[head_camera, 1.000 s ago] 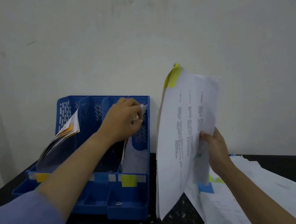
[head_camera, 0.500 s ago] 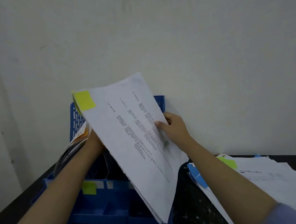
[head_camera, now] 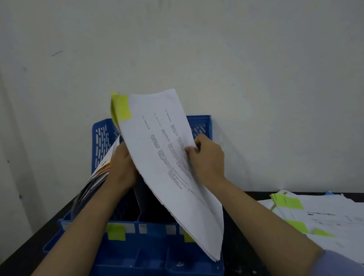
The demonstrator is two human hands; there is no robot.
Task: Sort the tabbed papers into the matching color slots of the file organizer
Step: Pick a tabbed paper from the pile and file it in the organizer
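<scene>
Blue perforated file organizer [head_camera: 200, 127], white printed papers [head_camera: 168, 161], yellow tab [head_camera: 123, 108]; black table [head_camera: 241, 264]

You can't see your left hand's [head_camera: 121, 166] fingers; they're behind the yellow-tabbed sheets [head_camera: 168, 161], so grip unclear. Sheets also cover the file organizer's [head_camera: 152, 251] right slots & part of one front label [head_camera: 188, 236]. Print on the sheets is too small to read. Loose paper pile [head_camera: 343, 228] is cut off at right edge; both sleeves cut off at bottom.

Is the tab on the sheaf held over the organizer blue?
No, the tab at the top corner of the held papers is yellow.
</scene>
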